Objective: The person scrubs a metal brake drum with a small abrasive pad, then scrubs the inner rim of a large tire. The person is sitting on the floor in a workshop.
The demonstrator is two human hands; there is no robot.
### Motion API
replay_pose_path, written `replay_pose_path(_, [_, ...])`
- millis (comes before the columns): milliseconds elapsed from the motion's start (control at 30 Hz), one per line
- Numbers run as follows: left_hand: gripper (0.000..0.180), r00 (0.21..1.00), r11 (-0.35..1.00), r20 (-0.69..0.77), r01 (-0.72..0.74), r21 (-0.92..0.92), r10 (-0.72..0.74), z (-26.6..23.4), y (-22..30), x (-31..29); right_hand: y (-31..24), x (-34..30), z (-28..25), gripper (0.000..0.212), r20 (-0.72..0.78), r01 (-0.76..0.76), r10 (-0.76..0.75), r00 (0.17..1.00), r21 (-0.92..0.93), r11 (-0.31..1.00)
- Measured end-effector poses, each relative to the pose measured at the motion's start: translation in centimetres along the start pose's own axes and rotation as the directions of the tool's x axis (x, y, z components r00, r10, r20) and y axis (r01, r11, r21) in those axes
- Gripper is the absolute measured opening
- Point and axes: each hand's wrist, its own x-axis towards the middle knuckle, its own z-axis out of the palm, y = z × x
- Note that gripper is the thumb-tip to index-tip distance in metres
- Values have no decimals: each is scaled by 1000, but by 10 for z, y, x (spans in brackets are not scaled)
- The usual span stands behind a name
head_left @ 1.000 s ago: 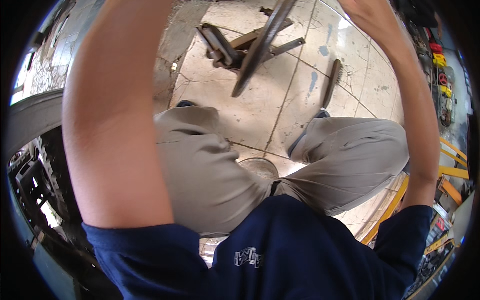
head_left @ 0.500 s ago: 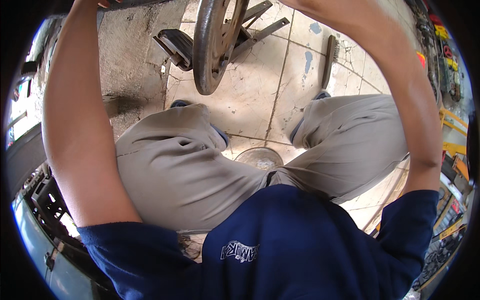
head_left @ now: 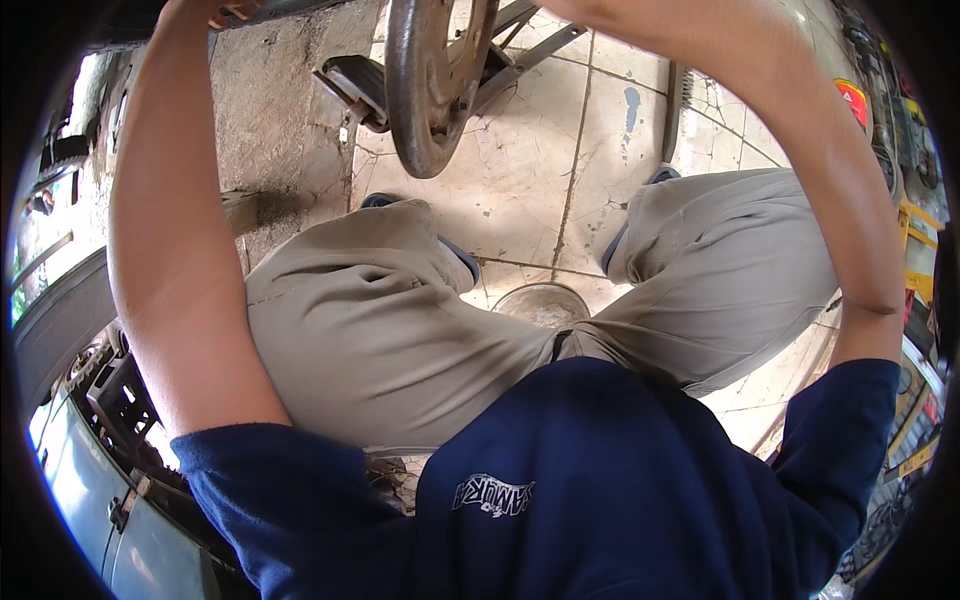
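A worn metal disc [head_left: 412, 90] shows between two raised arms [head_left: 185, 250].
The left hand [head_left: 232, 13] is mostly cropped, its grip impossible to tell; the right hand is out of frame. The disc is to the left hand's right, a brush [head_left: 672, 125] farther right on the tiled floor [head_left: 520, 215].

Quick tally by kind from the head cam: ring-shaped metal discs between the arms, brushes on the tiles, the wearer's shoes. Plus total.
Metal disc: 1, cut off by the top edge
Brush: 1
Shoes: 2, both partly covered
Total: 4
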Motion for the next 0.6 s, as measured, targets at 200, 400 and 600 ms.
replay_pose_path(200, [53, 1000, 1000, -8, 15, -17, -15, 3, -5, -6, -20, 1, -8, 48, 55, 7, -8, 998, 14, 1000])
replay_pose_path(400, [54, 999, 999, -24, 27, -32, -27, 4, -11, -11, -15, 3, -11, 42, 122, -166, 159, 980, 45, 985])
replay_pose_path(600, [55, 999, 998, -28, 38, -47, -39, 8, -18, -16, -32, 7, -18, 43, 112, -85, 87, 990, -19, 996])
